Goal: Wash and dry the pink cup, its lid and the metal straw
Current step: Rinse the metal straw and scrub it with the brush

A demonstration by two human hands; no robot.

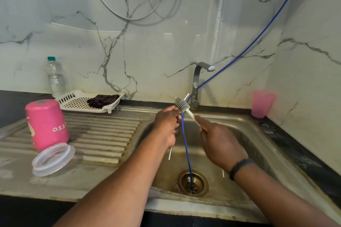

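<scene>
Over the sink, the left hand pinches the thin, stiff, likely slippery metal straw near its top while the right hand grips a brush by its handle; the pink cup stands upside down beside its lid on the draining surface, and a rack holds a dark cloth.

Over the sink, the left hand holds the straw and the right hand the brush, a hose running between them into the drain. On the drainboard to the left, the cup stands upside down, the lid touching it in front. Behind lie a tray (a cloth on it) and a bottle; a tumbler sits on the tabletop at right, beyond the tap.
</scene>
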